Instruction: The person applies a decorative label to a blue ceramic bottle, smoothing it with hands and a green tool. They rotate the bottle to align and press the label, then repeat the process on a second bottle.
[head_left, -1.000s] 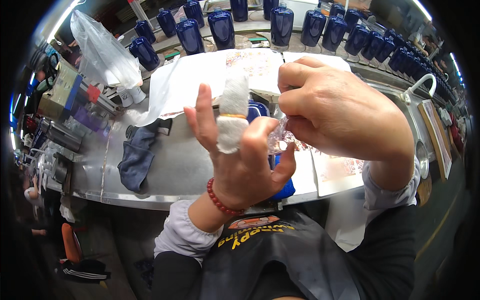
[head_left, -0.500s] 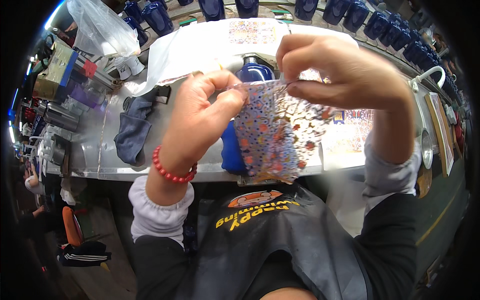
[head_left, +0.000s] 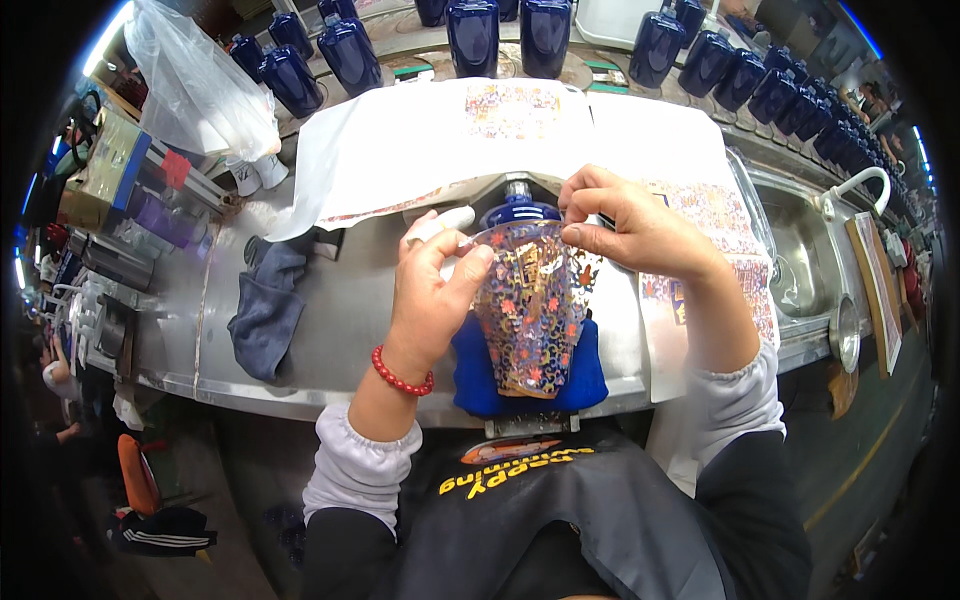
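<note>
A clear decal film [head_left: 528, 315] with a dense red, gold and blue pattern hangs between my hands. My left hand [head_left: 430, 290] pinches its upper left corner, and a red bead bracelet circles that wrist. At the upper right corner, the closed fingers of my right hand [head_left: 625, 220] hold the film. Behind and beneath it lies a glossy dark blue bottle [head_left: 520, 208], its neck pointing away from me; most of its body is hidden. A bright blue cloth [head_left: 588, 372] shows on both sides under the film, at the worktop's near edge.
White backing paper [head_left: 390, 145] covers the far worktop, with printed decal sheets [head_left: 705, 215] at the right. A grey cloth [head_left: 268, 310] lies left. Several blue bottles [head_left: 473, 40] stand on a conveyor beyond. A sink [head_left: 800, 235] with a tap is on the right; a plastic bag [head_left: 200, 80] hangs far left.
Both hands have come down and nearer the bottle with the decal film. The film was folded and blurred; now it hangs flat and spread over the bottle.
</note>
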